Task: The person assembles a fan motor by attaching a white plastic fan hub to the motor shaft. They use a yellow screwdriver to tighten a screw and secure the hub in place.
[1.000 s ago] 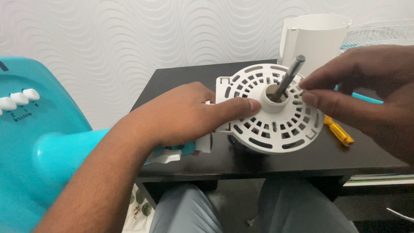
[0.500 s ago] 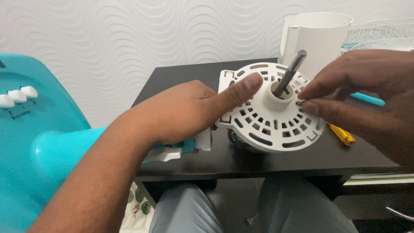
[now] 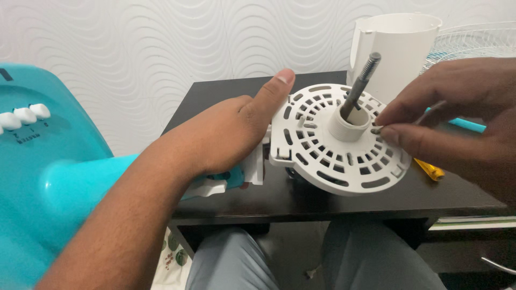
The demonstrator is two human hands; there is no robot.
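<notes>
A small dark, nearly black wooden table with a smooth top stands against the white wavy-patterned wall and carries everything. On it rests a round white slotted plastic fan motor cover with a grey threaded metal shaft rising tilted from its hub, and behind that an upright white plastic cylindrical housing near the far edge. A yellow-handled screwdriver lies flat just right of the cover, a thin turquoise strip lies further back, and a turquoise-and-white plastic fan neck piece rests over the left front edge.
</notes>
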